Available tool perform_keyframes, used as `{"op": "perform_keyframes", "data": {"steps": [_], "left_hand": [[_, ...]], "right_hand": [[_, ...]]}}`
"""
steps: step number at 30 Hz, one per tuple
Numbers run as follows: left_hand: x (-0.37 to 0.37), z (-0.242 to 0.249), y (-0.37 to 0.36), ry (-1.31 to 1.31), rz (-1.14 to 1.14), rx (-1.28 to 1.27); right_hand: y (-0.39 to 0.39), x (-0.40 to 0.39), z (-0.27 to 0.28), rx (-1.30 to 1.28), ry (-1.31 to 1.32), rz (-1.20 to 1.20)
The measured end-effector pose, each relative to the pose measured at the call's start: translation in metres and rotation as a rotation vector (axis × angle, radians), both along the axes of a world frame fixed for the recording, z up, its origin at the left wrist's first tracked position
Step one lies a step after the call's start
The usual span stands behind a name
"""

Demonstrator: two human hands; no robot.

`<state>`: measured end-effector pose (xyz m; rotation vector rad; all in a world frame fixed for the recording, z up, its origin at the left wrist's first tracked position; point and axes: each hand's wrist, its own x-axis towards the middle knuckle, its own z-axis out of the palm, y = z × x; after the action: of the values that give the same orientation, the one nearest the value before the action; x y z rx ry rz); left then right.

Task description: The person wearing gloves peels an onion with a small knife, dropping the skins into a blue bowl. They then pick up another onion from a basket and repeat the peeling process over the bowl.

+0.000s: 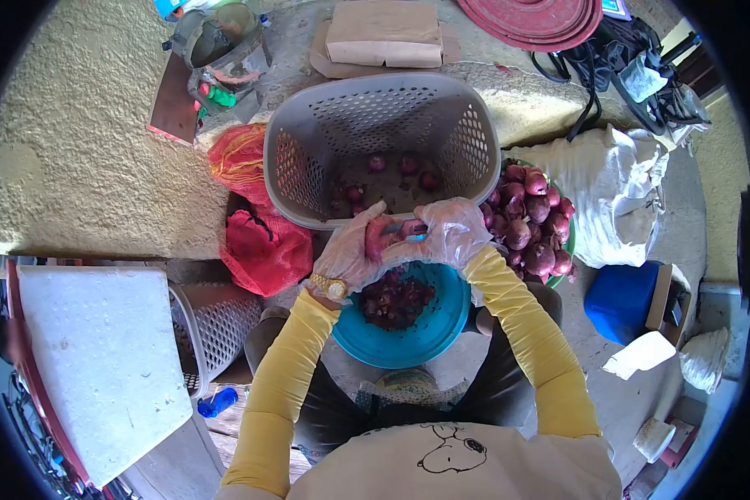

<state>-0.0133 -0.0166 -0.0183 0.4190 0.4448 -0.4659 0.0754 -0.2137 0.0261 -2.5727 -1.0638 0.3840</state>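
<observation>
My left hand [347,252], in a clear plastic glove with a gold watch at the wrist, is closed around a red onion [378,239]. My right hand [452,231], also gloved, grips a small knife [407,231] whose blade is at the onion. Its handle is mostly hidden by the fingers. Both hands are over the near rim of a grey plastic basket [367,87] with several red onions [408,165] at its bottom. Below the hands, a blue basin [400,353] holds dark red onion skins [396,304].
Right of the basket, several red onions [529,212] fill a green container [572,242]. Beside them lies a white sack [612,196]. Red mesh bags [262,250] lie at left, near another basket [225,321] and a white-topped table [100,350]. Cardboard [383,33] lies behind.
</observation>
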Motion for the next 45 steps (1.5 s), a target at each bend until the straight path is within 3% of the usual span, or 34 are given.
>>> {"op": "perform_keyframes", "data": {"steps": [2,3,5,6,8,9,11,15,23,26,28,32,36,38,42,44,45], "left_hand": [[-0.009,-0.012,-0.002,-0.459,-0.036,0.64],[-0.012,-0.013,-0.003,-0.459,-0.035,0.64],[-0.014,-0.013,-0.007,-0.714,0.052,0.955],[-0.013,-0.015,-0.009,-0.712,0.052,0.955],[-0.009,-0.02,-0.011,-0.523,0.287,0.225],[-0.005,-0.018,-0.01,-0.522,0.286,0.224],[0.001,-0.014,-0.007,-0.151,0.29,-0.152],[0.006,-0.004,-0.018,-0.033,0.436,-0.024],[0.012,-0.011,-0.015,-0.209,0.437,-0.136],[0.009,0.001,-0.022,-0.205,0.56,-0.036],[0.007,0.004,-0.025,-0.194,0.594,-0.032],[0.008,0.004,-0.027,-0.184,0.675,-0.009],[0.015,0.006,-0.003,-0.413,0.426,0.252],[0.016,0.031,0.005,-0.287,0.257,0.119],[0.016,0.006,-0.002,-0.212,0.342,0.021],[0.017,-0.002,-0.004,-0.211,0.346,-0.275],[0.017,-0.005,-0.006,-0.211,0.342,-0.276]], "right_hand": [[-0.001,0.0,0.0,0.022,0.029,-0.018],[0.0,-0.001,0.0,0.049,0.038,-0.021],[0.002,-0.002,-0.003,0.079,0.049,-0.022],[0.002,-0.003,-0.007,0.121,0.046,-0.028],[0.004,-0.004,-0.012,0.164,0.043,-0.034],[0.006,-0.006,-0.014,0.227,-0.014,-0.055],[0.007,-0.01,-0.015,0.289,-0.071,-0.079],[0.012,-0.011,-0.007,0.311,0.016,-0.123],[0.013,-0.011,0.004,0.338,-0.006,-0.121],[0.02,-0.019,-0.002,0.415,0.111,-0.164],[0.024,-0.022,0.006,0.289,0.217,-0.239],[0.025,-0.02,0.007,0.297,0.324,-0.243],[0.019,-0.01,0.005,0.358,0.3,-0.212],[0.017,-0.009,0.006,0.371,0.283,-0.179],[0.014,-0.014,0.002,0.319,0.043,-0.105],[0.015,-0.016,0.001,0.307,-0.083,-0.058],[0.017,-0.017,0.002,0.299,-0.124,-0.073]]}}
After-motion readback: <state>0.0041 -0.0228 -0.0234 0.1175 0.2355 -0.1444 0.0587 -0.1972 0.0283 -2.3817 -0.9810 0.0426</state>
